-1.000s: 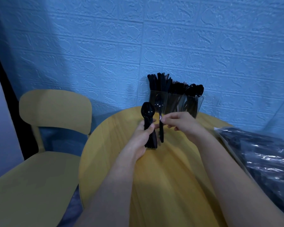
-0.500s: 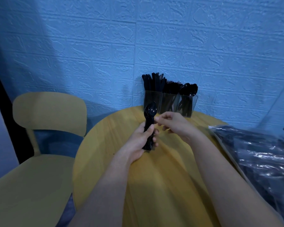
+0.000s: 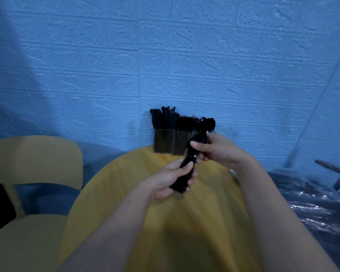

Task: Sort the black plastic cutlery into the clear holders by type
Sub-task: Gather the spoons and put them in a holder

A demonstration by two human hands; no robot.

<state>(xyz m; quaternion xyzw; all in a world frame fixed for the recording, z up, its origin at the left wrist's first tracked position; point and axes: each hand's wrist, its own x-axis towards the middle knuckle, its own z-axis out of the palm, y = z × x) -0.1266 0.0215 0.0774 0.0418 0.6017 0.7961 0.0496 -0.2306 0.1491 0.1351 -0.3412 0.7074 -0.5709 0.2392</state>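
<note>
Above the table (image 3: 110, 193), both hands grip one spoon bundle (image 3: 190, 160) — left (image 3: 169, 181) low, right (image 3: 214, 150) high.

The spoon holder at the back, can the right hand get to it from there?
Probably yes. The right hand pinches the spoons just in front of the spoon holder, and nothing stands between them. The left hand grips the bundle's lower end.

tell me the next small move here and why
Probably lift the spoon that the right hand pinches free of the bundle in the left hand, toward the right-most holder, where spoons already stand.
</note>
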